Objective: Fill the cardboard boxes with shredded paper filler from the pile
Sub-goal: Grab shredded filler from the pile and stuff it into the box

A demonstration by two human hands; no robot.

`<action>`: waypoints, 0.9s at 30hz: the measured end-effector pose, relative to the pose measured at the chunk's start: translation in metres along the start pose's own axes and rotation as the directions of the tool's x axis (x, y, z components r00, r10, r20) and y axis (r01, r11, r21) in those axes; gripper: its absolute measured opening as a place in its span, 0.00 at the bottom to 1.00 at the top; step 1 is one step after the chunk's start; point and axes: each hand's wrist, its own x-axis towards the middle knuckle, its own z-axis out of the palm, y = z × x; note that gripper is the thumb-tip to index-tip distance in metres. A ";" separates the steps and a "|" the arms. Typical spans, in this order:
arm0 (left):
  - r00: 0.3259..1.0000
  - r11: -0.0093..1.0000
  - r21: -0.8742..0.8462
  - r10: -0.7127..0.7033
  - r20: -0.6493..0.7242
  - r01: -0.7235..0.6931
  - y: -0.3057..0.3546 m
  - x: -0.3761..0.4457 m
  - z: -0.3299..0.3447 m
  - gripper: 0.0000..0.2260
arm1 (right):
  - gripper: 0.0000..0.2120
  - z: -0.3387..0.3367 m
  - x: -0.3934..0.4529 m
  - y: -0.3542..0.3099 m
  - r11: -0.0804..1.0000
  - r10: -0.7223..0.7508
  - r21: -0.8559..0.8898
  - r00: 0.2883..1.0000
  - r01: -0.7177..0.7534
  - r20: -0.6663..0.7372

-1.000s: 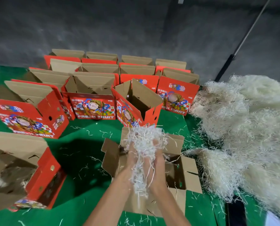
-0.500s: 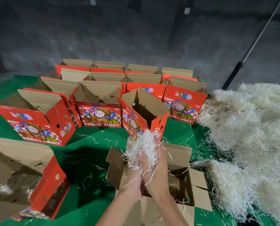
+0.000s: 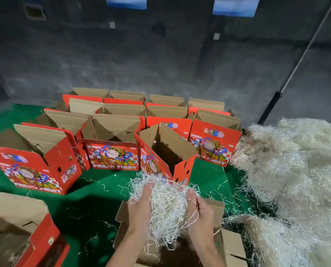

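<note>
A clump of white shredded paper (image 3: 167, 207) hangs between my two hands above an open cardboard box (image 3: 232, 247) at the bottom centre. My left hand (image 3: 141, 207) holds the clump's left side and my right hand (image 3: 201, 209) holds its right side, with strands trailing down into the box. The big pile of shredded paper (image 3: 295, 180) lies to the right on the green mat. Several open red fruit boxes (image 3: 110, 155) stand in rows behind; the nearest (image 3: 166, 157) is angled just beyond the clump.
The green mat (image 3: 95, 197) is strewn with loose strands. A tipped red box (image 3: 22, 234) with some filler lies at the lower left. A dark concrete wall stands behind, and a long pole (image 3: 295, 64) leans against it at the right.
My hands have spread apart, pulling the clump wider, and strands now fall toward the box. The camera has tilted up and closer to the boxes.
</note>
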 end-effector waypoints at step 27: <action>0.942 0.909 0.359 -0.288 0.172 0.213 -0.044 -0.033 0.025 0.13 | 0.12 0.002 -0.017 0.005 0.958 0.204 0.229 0.972 -0.173 -0.120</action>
